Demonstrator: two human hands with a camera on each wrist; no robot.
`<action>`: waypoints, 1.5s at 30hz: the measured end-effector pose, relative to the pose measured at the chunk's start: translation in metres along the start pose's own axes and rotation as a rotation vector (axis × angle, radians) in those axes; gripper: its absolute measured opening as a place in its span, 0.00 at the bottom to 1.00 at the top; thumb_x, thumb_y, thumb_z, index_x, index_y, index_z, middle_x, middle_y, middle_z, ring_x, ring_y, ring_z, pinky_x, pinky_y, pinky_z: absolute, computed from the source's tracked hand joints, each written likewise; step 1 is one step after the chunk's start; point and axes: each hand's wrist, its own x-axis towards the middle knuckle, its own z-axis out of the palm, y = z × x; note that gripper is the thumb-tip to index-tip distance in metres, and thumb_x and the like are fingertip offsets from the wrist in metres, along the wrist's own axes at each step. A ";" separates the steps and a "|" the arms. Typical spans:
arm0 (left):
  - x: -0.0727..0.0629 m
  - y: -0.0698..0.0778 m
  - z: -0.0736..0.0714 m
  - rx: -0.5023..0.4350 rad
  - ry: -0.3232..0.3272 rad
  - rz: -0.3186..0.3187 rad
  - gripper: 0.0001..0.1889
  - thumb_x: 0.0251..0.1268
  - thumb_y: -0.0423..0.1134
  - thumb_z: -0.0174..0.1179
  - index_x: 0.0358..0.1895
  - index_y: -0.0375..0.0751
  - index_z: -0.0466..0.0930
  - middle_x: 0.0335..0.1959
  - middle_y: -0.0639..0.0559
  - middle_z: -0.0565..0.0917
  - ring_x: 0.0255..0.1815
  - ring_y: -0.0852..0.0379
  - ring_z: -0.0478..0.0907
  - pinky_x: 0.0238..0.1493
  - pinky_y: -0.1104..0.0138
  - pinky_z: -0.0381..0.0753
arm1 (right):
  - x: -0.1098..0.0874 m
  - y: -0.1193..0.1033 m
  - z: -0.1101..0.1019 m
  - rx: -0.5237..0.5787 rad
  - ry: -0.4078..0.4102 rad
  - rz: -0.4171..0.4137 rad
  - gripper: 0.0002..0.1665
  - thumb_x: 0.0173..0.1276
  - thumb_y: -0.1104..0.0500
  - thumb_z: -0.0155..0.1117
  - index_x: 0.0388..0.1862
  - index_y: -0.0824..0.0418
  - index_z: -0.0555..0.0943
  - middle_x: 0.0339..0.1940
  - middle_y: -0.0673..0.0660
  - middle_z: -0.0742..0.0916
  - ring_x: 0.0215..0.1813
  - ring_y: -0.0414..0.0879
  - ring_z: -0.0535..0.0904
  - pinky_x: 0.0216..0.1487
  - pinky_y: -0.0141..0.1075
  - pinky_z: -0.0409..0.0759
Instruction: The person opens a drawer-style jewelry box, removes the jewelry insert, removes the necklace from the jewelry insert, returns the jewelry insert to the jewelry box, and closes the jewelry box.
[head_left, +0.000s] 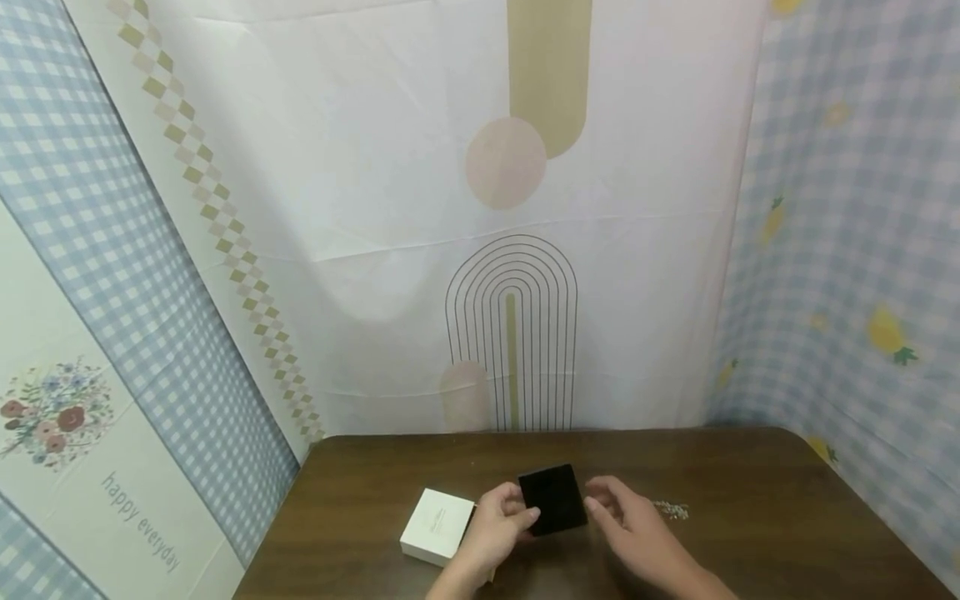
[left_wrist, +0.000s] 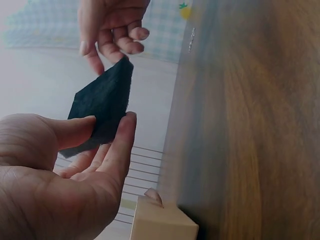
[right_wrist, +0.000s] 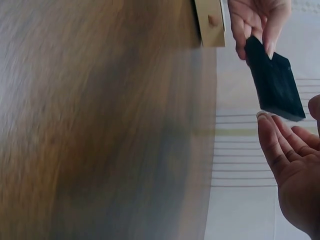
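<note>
My left hand (head_left: pixel 498 525) pinches a thin black square pad (head_left: pixel 552 500), thumb on its face and fingers behind it. In the left wrist view the pad (left_wrist: pixel 102 102) is tilted above the table, its surface matte and slightly fuzzy. My right hand (head_left: pixel 630 525) is on the pad's other side, fingers loosely bent and nothing gripped. The right wrist view has the right fingertips (right_wrist: pixel 261 116) right at the pad's lower edge. A white square box (head_left: pixel 437 525) with small lettering on top sits on the table left of my left hand.
A small heap of silvery, glittering bits (head_left: pixel 672 509) lies on the brown wooden table (head_left: pixel 750 475) beyond my right hand. A patterned white cloth (head_left: pixel 375 208) hangs behind the table, with checked cloths at both sides.
</note>
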 end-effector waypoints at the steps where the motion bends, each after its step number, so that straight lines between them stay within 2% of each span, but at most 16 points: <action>1: 0.000 0.000 0.001 -0.013 -0.002 0.002 0.14 0.73 0.31 0.65 0.55 0.28 0.77 0.45 0.36 0.91 0.40 0.52 0.89 0.46 0.54 0.92 | 0.000 -0.001 0.001 0.014 0.002 -0.004 0.22 0.85 0.48 0.59 0.65 0.61 0.79 0.48 0.53 0.91 0.44 0.40 0.86 0.42 0.30 0.84; 5: 0.000 0.000 0.003 -0.026 0.008 0.007 0.10 0.73 0.31 0.66 0.51 0.32 0.78 0.41 0.40 0.91 0.36 0.54 0.88 0.44 0.56 0.92 | 0.001 -0.002 0.006 0.042 0.029 0.015 0.21 0.83 0.48 0.62 0.64 0.60 0.80 0.44 0.50 0.90 0.42 0.39 0.86 0.41 0.30 0.84; 8: -0.001 0.001 0.004 -0.045 0.006 0.015 0.10 0.73 0.31 0.66 0.52 0.32 0.79 0.43 0.41 0.92 0.40 0.54 0.89 0.46 0.57 0.92 | 0.002 -0.001 0.009 0.020 0.052 0.035 0.19 0.81 0.48 0.64 0.60 0.58 0.83 0.41 0.47 0.90 0.40 0.35 0.83 0.41 0.29 0.83; 12: -0.001 0.000 0.008 -0.105 -0.014 0.032 0.11 0.72 0.29 0.65 0.52 0.32 0.80 0.45 0.40 0.92 0.46 0.51 0.90 0.48 0.57 0.92 | 0.004 0.001 0.012 0.018 0.046 0.056 0.18 0.80 0.48 0.65 0.57 0.60 0.83 0.39 0.47 0.90 0.39 0.35 0.83 0.40 0.29 0.83; 19: 0.000 -0.005 0.016 -0.139 -0.006 0.023 0.10 0.70 0.27 0.66 0.50 0.33 0.79 0.44 0.39 0.92 0.46 0.50 0.91 0.47 0.58 0.93 | 0.005 0.004 0.015 0.051 0.046 0.023 0.15 0.81 0.51 0.65 0.56 0.60 0.83 0.38 0.48 0.90 0.40 0.42 0.88 0.41 0.29 0.84; 24: -0.001 -0.007 0.013 -0.136 -0.022 0.037 0.11 0.70 0.27 0.66 0.51 0.31 0.79 0.46 0.36 0.92 0.48 0.46 0.92 0.47 0.59 0.93 | 0.005 0.003 0.013 0.046 0.050 0.007 0.12 0.81 0.52 0.65 0.54 0.58 0.84 0.38 0.47 0.91 0.40 0.42 0.88 0.41 0.29 0.84; 28: -0.003 -0.006 0.009 -0.132 -0.031 0.031 0.11 0.71 0.29 0.66 0.51 0.31 0.79 0.45 0.37 0.92 0.46 0.46 0.92 0.48 0.59 0.93 | 0.006 0.004 0.012 0.034 0.070 0.008 0.10 0.80 0.54 0.66 0.53 0.56 0.85 0.37 0.46 0.91 0.40 0.41 0.88 0.42 0.30 0.84; 31: -0.004 -0.004 0.004 -0.136 -0.018 0.022 0.14 0.73 0.32 0.66 0.56 0.30 0.78 0.44 0.39 0.91 0.43 0.48 0.92 0.47 0.59 0.93 | 0.006 0.007 0.010 0.013 0.085 0.023 0.09 0.79 0.54 0.67 0.53 0.54 0.85 0.37 0.44 0.91 0.40 0.41 0.88 0.42 0.30 0.83; 35: -0.008 -0.003 -0.005 -0.142 -0.011 0.026 0.20 0.75 0.34 0.64 0.63 0.28 0.74 0.46 0.34 0.90 0.44 0.44 0.92 0.48 0.58 0.93 | 0.007 0.013 0.003 -0.028 0.091 0.069 0.12 0.80 0.53 0.66 0.57 0.55 0.85 0.39 0.44 0.91 0.42 0.38 0.87 0.44 0.29 0.83; 40: -0.017 -0.004 -0.030 -0.091 0.006 0.047 0.22 0.78 0.35 0.62 0.65 0.25 0.71 0.49 0.30 0.89 0.47 0.40 0.92 0.48 0.58 0.93 | 0.003 0.022 -0.005 -0.071 0.110 0.085 0.14 0.80 0.55 0.65 0.59 0.58 0.84 0.42 0.46 0.90 0.42 0.32 0.83 0.46 0.29 0.84; 45: -0.025 -0.006 -0.056 -0.056 0.070 0.063 0.22 0.79 0.35 0.61 0.67 0.24 0.69 0.49 0.27 0.89 0.46 0.39 0.92 0.47 0.59 0.93 | -0.002 0.030 -0.012 -0.082 0.134 0.088 0.13 0.80 0.59 0.65 0.59 0.59 0.83 0.42 0.47 0.89 0.41 0.31 0.81 0.45 0.28 0.83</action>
